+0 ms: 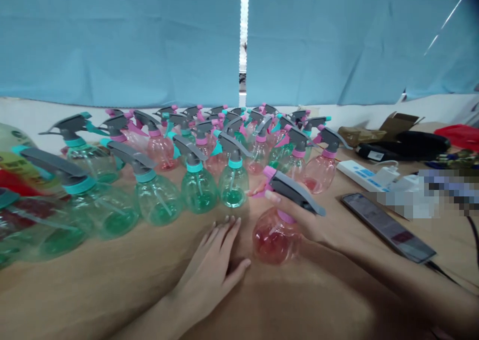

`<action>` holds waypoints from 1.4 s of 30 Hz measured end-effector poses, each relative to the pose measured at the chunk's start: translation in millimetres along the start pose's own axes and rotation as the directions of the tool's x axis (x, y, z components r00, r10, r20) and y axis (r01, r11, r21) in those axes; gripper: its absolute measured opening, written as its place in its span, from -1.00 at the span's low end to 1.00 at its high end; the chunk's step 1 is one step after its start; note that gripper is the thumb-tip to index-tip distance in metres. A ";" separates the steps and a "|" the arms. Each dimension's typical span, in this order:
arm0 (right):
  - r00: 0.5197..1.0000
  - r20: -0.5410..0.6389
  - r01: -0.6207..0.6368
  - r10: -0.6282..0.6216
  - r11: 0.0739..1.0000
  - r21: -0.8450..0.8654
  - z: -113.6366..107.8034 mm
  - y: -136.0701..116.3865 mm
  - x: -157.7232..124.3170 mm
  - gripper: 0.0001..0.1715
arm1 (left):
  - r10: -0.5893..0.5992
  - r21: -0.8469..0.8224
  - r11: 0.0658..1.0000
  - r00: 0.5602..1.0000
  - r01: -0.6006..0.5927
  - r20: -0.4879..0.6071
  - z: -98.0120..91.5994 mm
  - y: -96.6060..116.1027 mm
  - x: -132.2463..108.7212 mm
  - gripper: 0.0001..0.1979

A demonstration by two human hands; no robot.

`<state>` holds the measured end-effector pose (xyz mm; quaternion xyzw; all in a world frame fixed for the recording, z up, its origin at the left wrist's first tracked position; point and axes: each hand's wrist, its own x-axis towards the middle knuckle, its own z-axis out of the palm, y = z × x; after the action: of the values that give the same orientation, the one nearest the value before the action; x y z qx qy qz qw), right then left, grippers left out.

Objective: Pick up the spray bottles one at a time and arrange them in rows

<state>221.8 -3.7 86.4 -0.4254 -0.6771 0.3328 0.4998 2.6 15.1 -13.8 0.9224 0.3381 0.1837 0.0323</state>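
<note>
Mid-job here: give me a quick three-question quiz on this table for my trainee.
1. True or false: the left hand lies flat on the table, holding nothing.
2. What colour is the spray bottle that the right hand grips at the neck? A green, B pink, C yellow.
3. Fill in: the phone lies to the ___ of that bottle.
Key: 1 true; 2 B; 3 right.
</note>
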 end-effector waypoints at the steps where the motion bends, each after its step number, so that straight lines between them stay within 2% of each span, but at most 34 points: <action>1: 1.000 0.000 0.008 -0.008 1.000 0.000 0.9 0.5 1.1 -0.76 | 0.006 0.001 1.000 1.000 -0.006 0.004 -0.4 0.6 0.3 -0.40; 6: 0.998 -0.051 0.037 -0.038 0.999 -0.038 2.8 8.2 4.3 -0.69 | 0.020 0.005 1.000 1.000 -0.020 0.012 -2.2 2.9 1.1 -0.44; 9: 0.997 -0.071 -0.010 0.003 0.995 -0.098 2.5 11.8 2.2 -0.67 | 0.021 -0.006 1.000 1.000 -0.021 0.009 -2.2 2.4 0.8 -0.45; 14: 0.981 -0.196 -0.041 0.013 0.990 -0.138 4.0 10.6 0.0 -0.73 | 0.020 -0.018 1.000 1.000 -0.020 0.015 -2.7 2.1 0.4 -0.46; 19: 0.996 -0.090 0.002 -0.013 0.993 -0.120 3.2 2.4 3.2 -0.64 | 0.020 0.004 1.000 1.000 -0.020 0.018 -2.9 2.8 0.9 -0.47; 23: 0.995 -0.086 0.034 -0.045 0.992 -0.118 3.1 -2.3 7.3 -0.69 | 0.017 0.007 1.000 0.999 -0.017 0.028 -2.5 3.0 1.0 -0.47; 28: 0.997 -0.029 0.076 -0.076 0.997 0.022 7.9 8.0 16.3 -0.81 | 0.023 0.001 1.000 0.999 -0.023 0.028 -3.1 3.0 0.9 -0.47; 33: 0.998 -0.045 0.046 -0.042 0.995 0.091 11.7 21.8 18.0 -0.81 | 0.026 -0.019 1.000 0.999 -0.025 0.024 -4.1 3.3 0.7 -0.48; 36: 0.999 -0.029 0.026 -0.022 0.985 0.173 13.8 27.0 18.1 -0.74 | 0.022 -0.016 1.000 0.999 -0.021 0.034 -2.8 2.9 0.4 -0.48; 40: 1.000 -0.027 0.007 0.000 0.965 0.262 16.0 30.9 19.6 -0.51 | 0.021 -0.024 1.000 0.999 -0.020 0.027 -0.5 1.9 0.0 -0.48; 42: 1.000 -0.019 0.001 0.004 0.962 0.272 16.0 30.3 19.9 -0.46 | 0.020 -0.032 0.999 0.999 -0.019 0.025 -0.3 1.7 -0.1 -0.48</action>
<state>211.1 26.7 63.2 -0.3564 -0.6200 0.4187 0.5596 3.5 13.7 -13.2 0.9273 0.3258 0.1775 0.0492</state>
